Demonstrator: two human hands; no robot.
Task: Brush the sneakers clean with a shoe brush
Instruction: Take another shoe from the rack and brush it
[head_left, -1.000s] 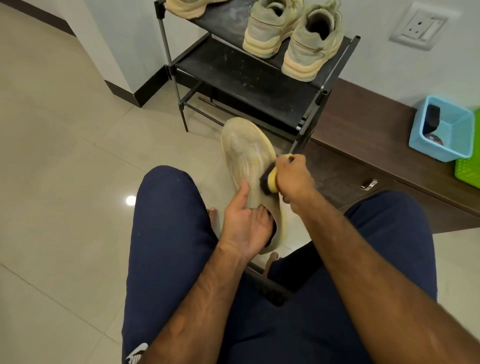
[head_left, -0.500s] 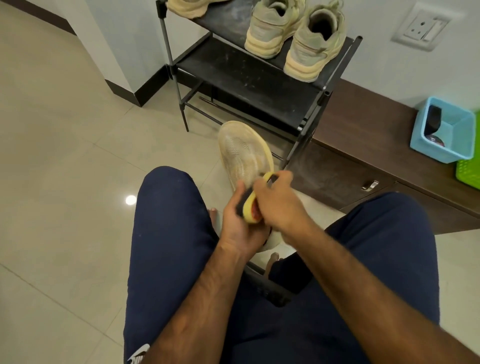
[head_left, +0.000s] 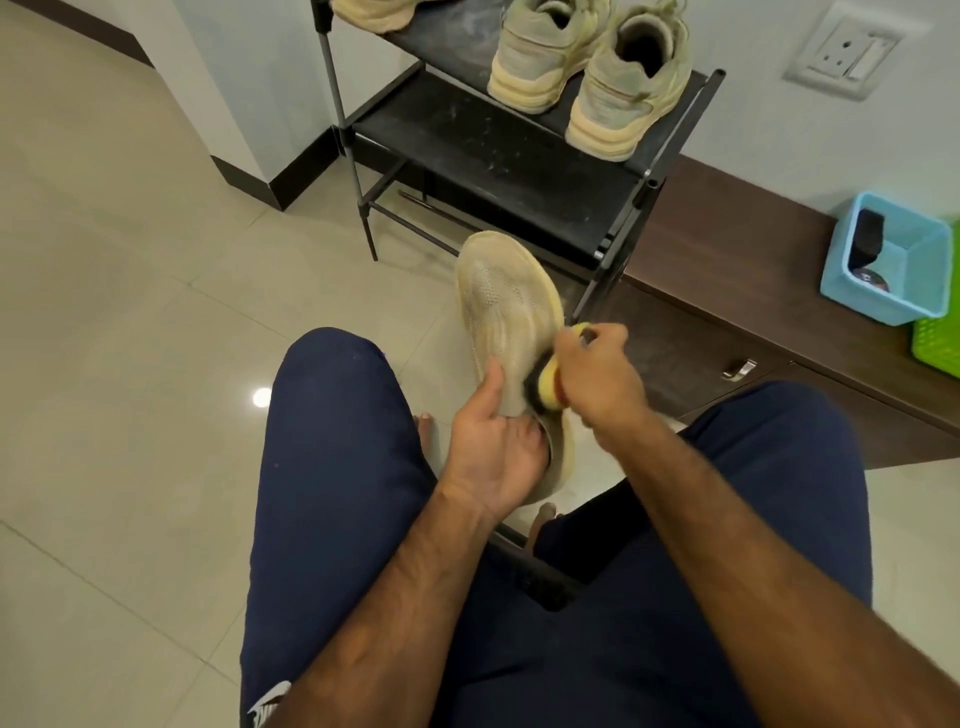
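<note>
brush (head_left: 546, 382) swept back toward sneaker's (head_left: 506, 317) right side

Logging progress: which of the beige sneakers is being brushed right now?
The flat sneaker held by the left hand, with the right hand pressing the yellow brush on it; the chunky pair sits untouched on the rack.

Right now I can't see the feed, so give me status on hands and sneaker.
Left hand grips sneaker at the heel. Right hand holds brush, bristles on its side. Nothing in the way.
</note>
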